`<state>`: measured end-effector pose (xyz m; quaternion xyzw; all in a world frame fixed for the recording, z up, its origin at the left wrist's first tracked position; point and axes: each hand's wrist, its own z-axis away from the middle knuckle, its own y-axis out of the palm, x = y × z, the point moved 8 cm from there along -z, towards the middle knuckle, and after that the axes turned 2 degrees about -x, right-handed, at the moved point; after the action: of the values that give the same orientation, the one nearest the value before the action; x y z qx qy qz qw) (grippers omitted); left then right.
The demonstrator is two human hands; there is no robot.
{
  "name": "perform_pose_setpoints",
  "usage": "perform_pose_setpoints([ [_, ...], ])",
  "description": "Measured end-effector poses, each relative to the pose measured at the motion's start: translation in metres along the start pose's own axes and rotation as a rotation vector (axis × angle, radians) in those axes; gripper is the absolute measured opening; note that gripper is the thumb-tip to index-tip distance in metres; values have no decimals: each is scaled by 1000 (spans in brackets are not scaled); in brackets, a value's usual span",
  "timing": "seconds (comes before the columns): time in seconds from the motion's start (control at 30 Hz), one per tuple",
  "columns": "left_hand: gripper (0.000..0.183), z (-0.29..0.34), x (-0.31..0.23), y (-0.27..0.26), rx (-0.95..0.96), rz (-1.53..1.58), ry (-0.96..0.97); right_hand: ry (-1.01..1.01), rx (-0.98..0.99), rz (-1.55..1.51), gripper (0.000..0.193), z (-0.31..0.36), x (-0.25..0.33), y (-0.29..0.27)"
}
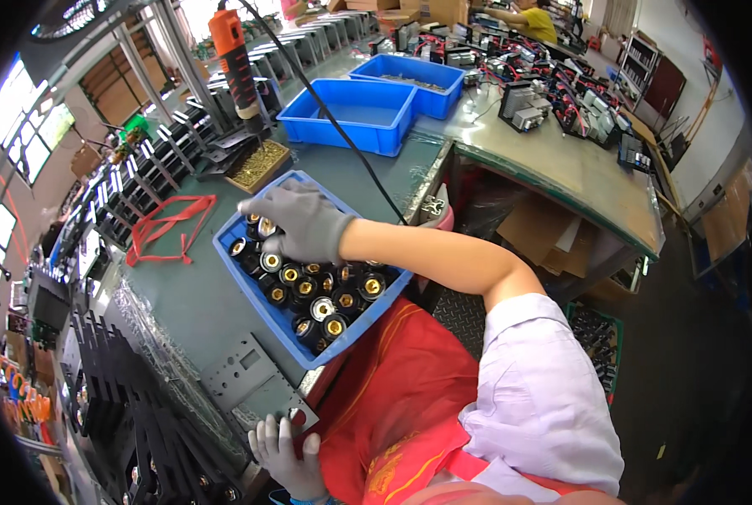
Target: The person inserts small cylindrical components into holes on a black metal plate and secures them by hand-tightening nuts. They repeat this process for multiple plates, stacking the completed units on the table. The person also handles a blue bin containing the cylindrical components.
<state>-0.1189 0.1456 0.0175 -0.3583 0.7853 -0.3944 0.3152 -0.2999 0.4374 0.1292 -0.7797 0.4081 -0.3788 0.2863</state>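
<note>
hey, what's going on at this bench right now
A person in grey gloves works at a green-topped bench. Their right hand reaches into a blue plastic bin of black round connectors with brass centres, fingers down among them. Their left hand rests on the edge of a flat grey metal panel with cut-outs. An orange and black powered screwdriver hangs above a small tray of brass screws.

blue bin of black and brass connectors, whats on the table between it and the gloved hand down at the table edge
In the head view, a flat grey metal panel with cut-outs lies between the blue bin and the left hand, which rests at its edge.
</note>
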Motion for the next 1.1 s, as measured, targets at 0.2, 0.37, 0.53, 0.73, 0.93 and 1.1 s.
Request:
perform_pose_setpoints([
  [0.2,28,-13,-43,-83,-551,226,-155,81,537,-1147,41,89,128,29],
  [0.37,22,-16,-59,-81,-412,149,62,275,636,-1644,48,148,180,85],
  [0.53,21,-13,-42,-80,-471,443,-209,552,683,-1988,49,166,194,114],
  [0.73,21,-6,-28,-71,-440,499,-269,375,526,-1648,47,157,184,106],
  [0.93,28,-4,-23,-67,-398,632,-400,701,792,-1954,50,171,191,128],
  [1.1,35,-3,-17,-63,-388,566,-374,546,646,-1782,48,163,182,118],
])
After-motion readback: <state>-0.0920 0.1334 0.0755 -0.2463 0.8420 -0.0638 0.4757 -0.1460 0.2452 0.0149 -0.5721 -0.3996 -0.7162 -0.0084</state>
